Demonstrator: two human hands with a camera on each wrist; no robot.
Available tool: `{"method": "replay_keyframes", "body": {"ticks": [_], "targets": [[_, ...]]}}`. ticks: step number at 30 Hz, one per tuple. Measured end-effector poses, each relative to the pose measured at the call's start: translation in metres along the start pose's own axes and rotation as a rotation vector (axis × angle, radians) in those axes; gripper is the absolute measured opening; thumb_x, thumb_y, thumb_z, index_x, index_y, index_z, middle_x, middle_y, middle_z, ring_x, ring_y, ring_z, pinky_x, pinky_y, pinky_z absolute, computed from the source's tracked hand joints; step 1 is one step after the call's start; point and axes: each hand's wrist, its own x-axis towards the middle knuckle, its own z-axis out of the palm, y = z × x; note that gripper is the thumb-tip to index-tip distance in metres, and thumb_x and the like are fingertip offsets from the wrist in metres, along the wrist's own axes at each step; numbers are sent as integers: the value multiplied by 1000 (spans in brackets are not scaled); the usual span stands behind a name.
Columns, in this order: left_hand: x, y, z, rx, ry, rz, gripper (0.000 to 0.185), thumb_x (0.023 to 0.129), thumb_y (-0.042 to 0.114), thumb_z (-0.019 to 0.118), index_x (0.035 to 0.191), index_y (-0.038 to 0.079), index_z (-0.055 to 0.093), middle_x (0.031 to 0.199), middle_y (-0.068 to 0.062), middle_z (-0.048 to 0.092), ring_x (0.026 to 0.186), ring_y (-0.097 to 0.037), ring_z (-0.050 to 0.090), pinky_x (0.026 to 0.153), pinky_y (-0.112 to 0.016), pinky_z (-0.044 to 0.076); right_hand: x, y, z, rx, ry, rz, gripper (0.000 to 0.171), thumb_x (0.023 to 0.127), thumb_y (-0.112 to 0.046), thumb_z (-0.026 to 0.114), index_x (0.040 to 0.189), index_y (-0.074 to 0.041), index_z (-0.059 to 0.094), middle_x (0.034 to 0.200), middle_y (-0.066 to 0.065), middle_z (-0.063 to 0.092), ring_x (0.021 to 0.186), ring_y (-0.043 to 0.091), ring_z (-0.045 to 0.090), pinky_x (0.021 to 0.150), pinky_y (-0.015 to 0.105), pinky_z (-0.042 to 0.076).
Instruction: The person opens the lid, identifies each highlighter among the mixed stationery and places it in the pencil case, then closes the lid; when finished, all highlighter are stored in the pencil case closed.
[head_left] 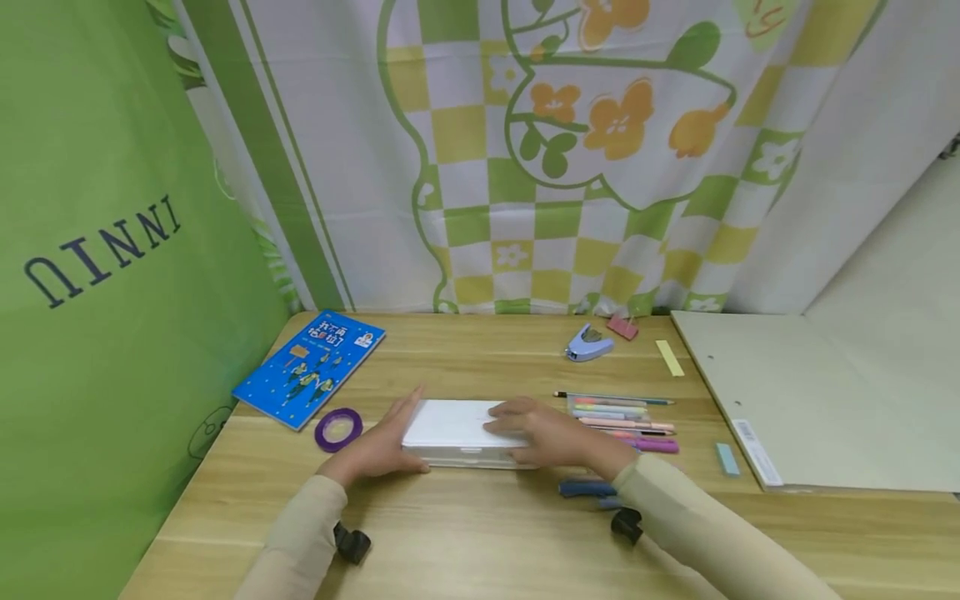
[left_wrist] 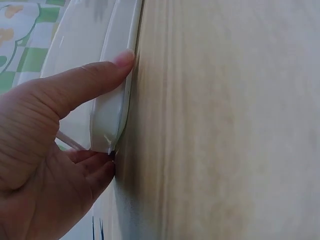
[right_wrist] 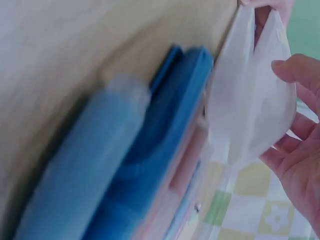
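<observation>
A white, flat plastic case [head_left: 450, 423] with a clear lower part lies on the wooden table, long side toward me. My left hand [head_left: 381, 446] grips its left end. In the left wrist view the thumb [left_wrist: 102, 80] lies along the front side, and the other fingers curl behind the end. My right hand [head_left: 551, 435] holds the right end, fingers spread over the white lid and thumb at the front. From the right wrist, the case [right_wrist: 260, 95] shows a wedge-shaped gap between its two white halves, and the right hand [right_wrist: 300, 155] curls around its edge.
Right of the case lie several pens and pencils [head_left: 611, 412], with blue stationery [head_left: 588, 487] nearer me. Purple tape [head_left: 338, 429] and a blue book [head_left: 311, 369] are left. Behind stand a lilac stapler [head_left: 588, 343] and pink clip [head_left: 622, 326]. A large board [head_left: 832, 400] covers the right.
</observation>
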Motion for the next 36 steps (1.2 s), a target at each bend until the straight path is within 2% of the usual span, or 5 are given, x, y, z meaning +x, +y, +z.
{"method": "replay_keyframes", "body": {"ticks": [8, 15, 23, 30, 36], "targets": [[0, -3, -1, -71, 32, -3, 134, 65, 28, 87, 150, 12, -14, 155, -23, 12, 138, -41, 23, 112, -51, 21, -11, 12, -18, 153, 207, 52, 27, 86, -8, 68, 112, 0, 69, 111, 15, 67, 97, 25, 66, 75, 29, 56], [0, -3, -1, -37, 43, 12, 140, 64, 28, 88, 147, 10, -24, 150, -27, 23, 137, -40, 27, 112, -48, 21, 4, 32, -28, 429, 385, 396, 28, 90, -18, 65, 112, -1, 69, 107, 15, 69, 83, 22, 65, 68, 30, 52], [1, -2, -3, -20, -2, 11, 137, 67, 32, 86, 147, 12, -23, 156, -20, 4, 142, -36, 11, 114, -47, 13, 20, 54, -26, 866, 470, 736, 40, 95, -24, 59, 128, -1, 58, 130, 18, 55, 118, 31, 53, 94, 41, 48], [3, 0, -6, 36, -53, -12, 133, 69, 39, 83, 149, 12, -19, 156, -18, -9, 143, -37, 1, 114, -48, 12, 15, 64, -18, 1076, 563, 775, 41, 96, -16, 56, 131, 5, 52, 125, 18, 56, 101, 19, 60, 95, 42, 48], [3, 0, -6, 37, -58, -30, 133, 69, 38, 84, 149, 13, -19, 157, -17, -8, 143, -36, 1, 114, -48, 13, -16, 70, -28, 1012, 481, 637, 47, 96, -20, 55, 131, 11, 48, 121, 21, 59, 100, 13, 62, 99, 47, 43]]}}
